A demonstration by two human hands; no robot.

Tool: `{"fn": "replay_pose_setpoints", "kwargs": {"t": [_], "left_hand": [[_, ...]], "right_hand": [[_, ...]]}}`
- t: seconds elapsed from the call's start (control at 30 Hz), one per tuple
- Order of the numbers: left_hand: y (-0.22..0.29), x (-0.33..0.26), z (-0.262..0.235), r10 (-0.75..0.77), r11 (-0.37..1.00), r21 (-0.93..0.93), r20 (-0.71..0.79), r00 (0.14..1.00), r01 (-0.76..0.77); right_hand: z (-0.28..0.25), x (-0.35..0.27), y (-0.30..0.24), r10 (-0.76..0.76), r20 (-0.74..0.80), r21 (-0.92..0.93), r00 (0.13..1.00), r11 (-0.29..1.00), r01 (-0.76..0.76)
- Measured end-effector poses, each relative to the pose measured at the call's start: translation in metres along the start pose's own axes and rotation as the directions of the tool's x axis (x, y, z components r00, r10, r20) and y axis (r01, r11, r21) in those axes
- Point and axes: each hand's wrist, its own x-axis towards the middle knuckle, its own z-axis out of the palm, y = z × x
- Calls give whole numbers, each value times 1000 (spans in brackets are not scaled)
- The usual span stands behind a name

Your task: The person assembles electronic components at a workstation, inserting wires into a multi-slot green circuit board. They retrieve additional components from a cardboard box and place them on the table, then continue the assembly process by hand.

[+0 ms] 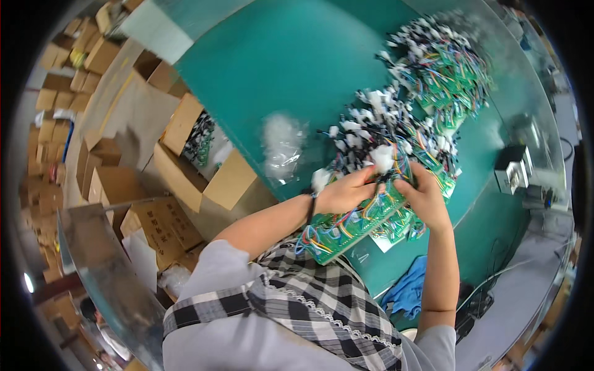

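Note:
A long green circuit board (346,232) with coloured wires lies tilted below my hands, at the near edge of the green table. My left hand (343,193) is closed on the black wires of this board, fingertips pinched near a white connector (383,158). From the other side, my right hand (428,196) curls its thumb and fingers around the same wire bundle. The exact fingertip contact is partly hidden by wires. Just beyond the hands is a heap of wired circuit boards (433,145) with black leads and white plugs (365,120).
Farther right sits a second heap of wired boards (455,74). A clear plastic bag (284,148) lies on the green table (260,62). Left of the table, an open carton (176,170) holds more boards. A blue cloth (409,287) and a small metal device (513,173) are at right.

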Motion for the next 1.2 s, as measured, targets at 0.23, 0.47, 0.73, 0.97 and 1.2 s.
{"fn": "replay_pose_setpoints", "kwargs": {"t": [0.23,0.47,0.73,0.97,1.2], "left_hand": [[-14,18,12,-83,996,-39,-150,985,78],[-38,49,11,403,891,367,-366,839,-268],[-16,-3,9,48,976,216,-203,978,-3],[-32,-7,9,81,980,199,-248,965,-31],[-14,-1,12,-41,941,312,-269,962,128]], "right_hand": [[-41,24,8,-279,-234,-790,931,612,-16],[0,5,22,-190,-23,-186,982,966,182],[-10,19,21,-643,-425,-789,637,608,87],[-11,-2,1,-569,-338,-868,750,496,-15],[10,-11,1,-410,-452,-500,792,852,156]]}}
